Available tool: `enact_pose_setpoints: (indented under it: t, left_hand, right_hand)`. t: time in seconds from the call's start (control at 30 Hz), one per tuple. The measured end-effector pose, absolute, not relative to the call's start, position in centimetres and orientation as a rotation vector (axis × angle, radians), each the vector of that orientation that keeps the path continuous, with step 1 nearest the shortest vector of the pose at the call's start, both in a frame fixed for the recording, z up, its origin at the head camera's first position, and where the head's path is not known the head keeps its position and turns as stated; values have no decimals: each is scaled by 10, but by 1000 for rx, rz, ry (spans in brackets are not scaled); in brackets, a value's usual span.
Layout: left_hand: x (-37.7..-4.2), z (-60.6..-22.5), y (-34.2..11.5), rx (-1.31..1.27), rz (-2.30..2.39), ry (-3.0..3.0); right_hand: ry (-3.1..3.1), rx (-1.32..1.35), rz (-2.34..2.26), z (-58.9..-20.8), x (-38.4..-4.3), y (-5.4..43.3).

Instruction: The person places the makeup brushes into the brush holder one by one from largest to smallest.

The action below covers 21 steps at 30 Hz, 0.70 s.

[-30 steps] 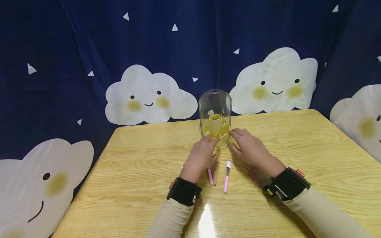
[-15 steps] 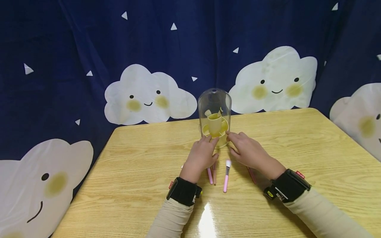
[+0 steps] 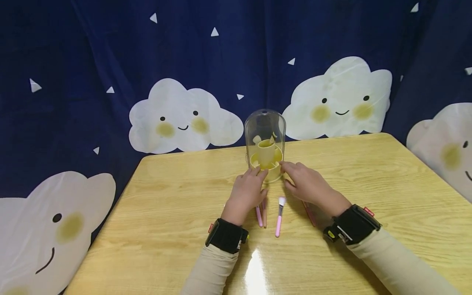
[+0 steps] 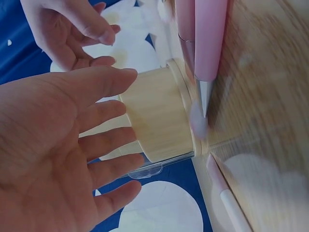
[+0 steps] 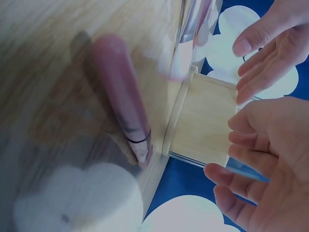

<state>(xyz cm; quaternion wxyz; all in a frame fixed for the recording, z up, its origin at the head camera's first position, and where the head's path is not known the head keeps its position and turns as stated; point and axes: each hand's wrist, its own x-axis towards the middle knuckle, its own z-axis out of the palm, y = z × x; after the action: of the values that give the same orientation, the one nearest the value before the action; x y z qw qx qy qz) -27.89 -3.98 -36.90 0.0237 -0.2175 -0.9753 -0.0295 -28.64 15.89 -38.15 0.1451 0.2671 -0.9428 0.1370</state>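
Note:
A pale yellow makeup brush holder with a taller central cup stands under a clear dome cover, open toward me. Small brush tips show behind the cup. At the holder's front left, my left hand reaches with extended, spread fingers. My right hand is at the front right, its index fingertip at the holder's edge. In the right wrist view, that hand's fingers are loosely bent beside the holder's wall. Neither hand grips anything; whether fingertips touch the holder is unclear.
Between the hands lies a pink makeup brush with white bristles. A pink-handled brush and a tan-handled one lie by my left hand. A darker pink brush is partly under my right hand. The wooden table meets a blue curtain.
My right fingertips moved slightly left along the holder. The brush tips behind the central cup shifted left under the dome. My left hand stays almost in place.

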Motion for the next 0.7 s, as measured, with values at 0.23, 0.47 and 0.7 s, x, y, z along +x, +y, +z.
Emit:
enact_pose_setpoints:
  t: [0.23,0.47,0.7]
  left_hand:
    - [-282,-359,-42,-704,-90,-3019]
    - [-282,-358,-45,-714,-94,-3017]
    - [-282,-369,-42,-758,-17,-2937]
  right_hand:
    - [-2740,758,419,-371,-289,158]
    - [-2735,739,437,-370,-291,155]
    - [-2722,712,429,-378,-286,151]
